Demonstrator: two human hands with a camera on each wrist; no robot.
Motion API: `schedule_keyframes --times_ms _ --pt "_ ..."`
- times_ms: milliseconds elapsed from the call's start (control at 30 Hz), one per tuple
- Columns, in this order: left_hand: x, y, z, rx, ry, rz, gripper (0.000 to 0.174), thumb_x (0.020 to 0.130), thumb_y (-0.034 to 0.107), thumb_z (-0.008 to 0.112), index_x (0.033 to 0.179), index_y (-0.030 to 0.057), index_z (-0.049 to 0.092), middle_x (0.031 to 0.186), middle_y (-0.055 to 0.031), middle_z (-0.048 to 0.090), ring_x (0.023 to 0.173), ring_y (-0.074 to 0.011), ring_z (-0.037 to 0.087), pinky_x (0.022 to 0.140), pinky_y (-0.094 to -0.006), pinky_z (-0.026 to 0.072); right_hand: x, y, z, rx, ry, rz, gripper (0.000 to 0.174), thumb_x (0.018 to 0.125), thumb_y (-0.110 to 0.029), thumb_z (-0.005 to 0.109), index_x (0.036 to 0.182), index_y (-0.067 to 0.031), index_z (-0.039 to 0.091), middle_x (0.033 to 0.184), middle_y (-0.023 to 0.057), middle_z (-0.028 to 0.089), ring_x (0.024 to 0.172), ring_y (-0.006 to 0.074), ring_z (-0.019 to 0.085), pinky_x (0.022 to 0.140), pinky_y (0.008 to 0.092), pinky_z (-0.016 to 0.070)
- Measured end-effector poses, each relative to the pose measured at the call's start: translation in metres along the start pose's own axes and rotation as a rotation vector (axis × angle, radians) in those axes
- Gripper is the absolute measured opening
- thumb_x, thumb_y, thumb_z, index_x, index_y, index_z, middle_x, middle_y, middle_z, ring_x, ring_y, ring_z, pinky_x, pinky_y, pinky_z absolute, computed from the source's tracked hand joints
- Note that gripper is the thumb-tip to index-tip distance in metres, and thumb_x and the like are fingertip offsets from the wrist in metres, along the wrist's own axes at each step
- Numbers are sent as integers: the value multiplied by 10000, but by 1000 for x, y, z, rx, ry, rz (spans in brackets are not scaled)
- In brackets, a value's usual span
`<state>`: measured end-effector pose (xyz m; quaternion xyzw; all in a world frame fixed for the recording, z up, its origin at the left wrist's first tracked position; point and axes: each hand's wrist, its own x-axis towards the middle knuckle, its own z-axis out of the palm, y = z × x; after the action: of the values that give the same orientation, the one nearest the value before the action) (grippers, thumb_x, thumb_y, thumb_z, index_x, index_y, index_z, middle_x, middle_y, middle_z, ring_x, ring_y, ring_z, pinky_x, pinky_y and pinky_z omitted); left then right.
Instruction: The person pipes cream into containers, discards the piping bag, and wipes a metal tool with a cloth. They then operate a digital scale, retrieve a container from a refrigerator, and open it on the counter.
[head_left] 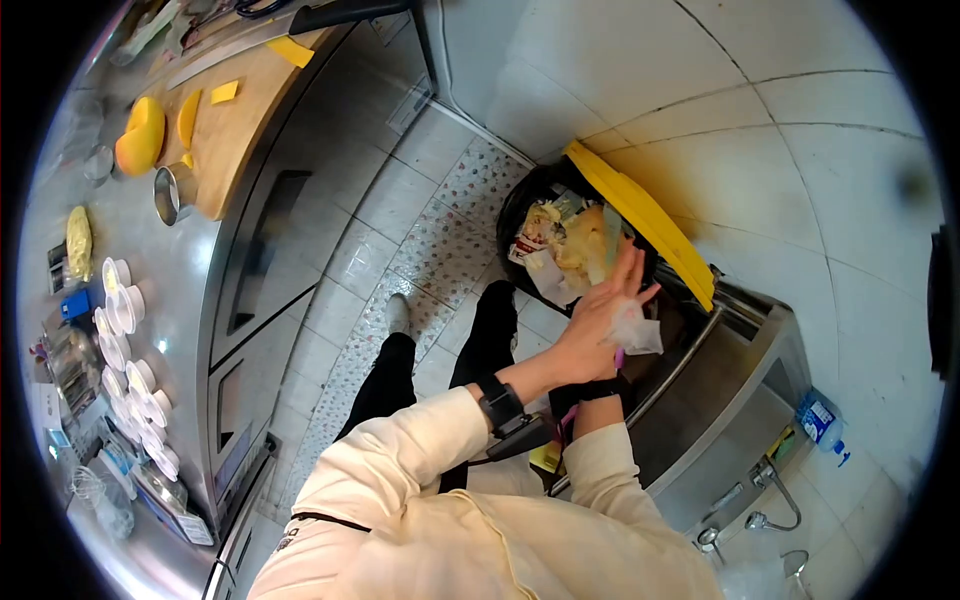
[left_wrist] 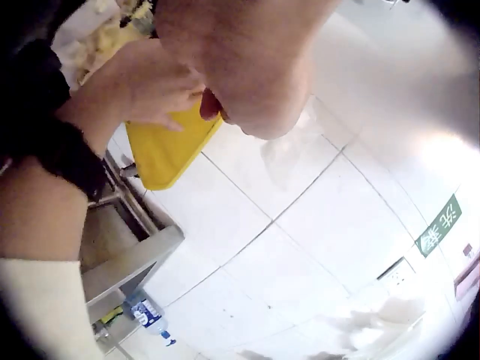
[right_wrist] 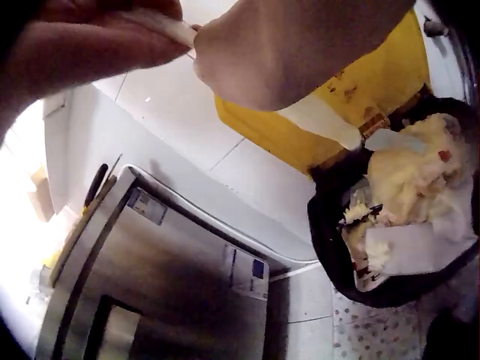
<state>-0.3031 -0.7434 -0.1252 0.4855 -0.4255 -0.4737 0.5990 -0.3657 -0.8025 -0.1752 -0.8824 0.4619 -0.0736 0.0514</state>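
In the head view my left hand [head_left: 585,335] overlaps my right hand, near the open bin. Crumpled translucent plastic [head_left: 635,330] hangs at the hands. The right wrist view shows my left hand [right_wrist: 97,52] pinching a whitish piece between thumb and fingers. In the left wrist view my right hand [left_wrist: 150,82] has its fingers extended in front of the yellow lid [left_wrist: 169,154]; part of it is hidden by my left hand [left_wrist: 247,67]. Food scraps and papers [right_wrist: 420,180] fill the black bin liner [right_wrist: 326,255].
A steel counter at left carries a wooden board [head_left: 225,120], yellow fruit [head_left: 140,140], a metal ring [head_left: 172,195] and several white cups [head_left: 115,340]. Right of the bin stands a steel sink unit [head_left: 725,415] with a blue-labelled bottle [head_left: 820,420]. Tiled walls rise behind.
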Motion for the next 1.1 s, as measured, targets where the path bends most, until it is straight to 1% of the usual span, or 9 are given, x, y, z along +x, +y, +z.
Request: schedule_keyframes --times_ms 33,100,300,367,800,867,1000,1067,1100 --pt "-3 -4 4 -6 -7 6 583 868 167 338 1418 56 176 1501 -76 65 1378 -213 66 1073 -470 155 1 1 0 -16 -4 10 563 889 -291 303 1410 -99 207 1435 76 259 1319 300 246 995 656 104" --pt "-7 16 -3 -130 110 43 262 695 -15 491 954 18 459 947 -167 513 944 -374 465 868 -394 357 0 0 4 -42 -5 23 563 889 -292 298 1409 -97 207 1435 79 260 1319 303 246 996 656 102" --pt "-22 46 -5 -65 61 -194 283 633 -57 455 906 15 442 882 -153 492 889 -359 462 818 -371 372 6 -1 28 44 3 120 581 870 -294 242 1406 -70 212 1418 144 272 1322 355 213 995 660 97" --pt "-30 47 0 -37 48 -139 290 626 -60 456 905 15 441 882 -152 490 892 -359 459 814 -370 374 6 13 49 -40 52 56 557 880 -215 255 1422 -115 177 1437 109 257 1328 326 226 991 658 88" --pt "-46 57 -2 -33 -33 -59 263 640 -27 442 900 13 424 875 -160 442 895 -373 418 831 -384 355 2 50 112 -443 -103 -52 552 876 -213 351 1401 -92 230 1437 70 259 1341 310 188 1013 632 134" --pt "-42 62 -12 4 -31 -12 252 652 -25 443 899 16 427 876 -158 439 884 -371 420 823 -384 358 3 55 113 -569 28 -153 559 859 -179 423 1388 -93 265 1437 13 276 1346 273 194 1003 645 148" --pt "-14 62 -25 44 -137 73 223 738 -5 449 958 27 452 964 -157 469 915 -351 447 811 -353 372 -3 23 43 -115 45 -123 554 857 -185 426 1382 -93 279 1436 11 280 1346 271 197 998 654 141" --pt "-5 52 -22 -78 80 166 221 758 15 474 978 36 455 970 -156 475 916 -341 458 803 -348 376 -2 -1 -3 105 68 -118 551 855 -188 428 1380 -94 287 1436 10 283 1346 269 199 996 659 137" --pt "-4 52 -25 24 121 14 176 784 26 479 958 44 463 964 -154 480 921 -325 469 826 -356 370 -2 -8 -20 176 80 -128 550 855 -190 429 1378 -94 290 1436 10 284 1346 269 200 995 661 135"
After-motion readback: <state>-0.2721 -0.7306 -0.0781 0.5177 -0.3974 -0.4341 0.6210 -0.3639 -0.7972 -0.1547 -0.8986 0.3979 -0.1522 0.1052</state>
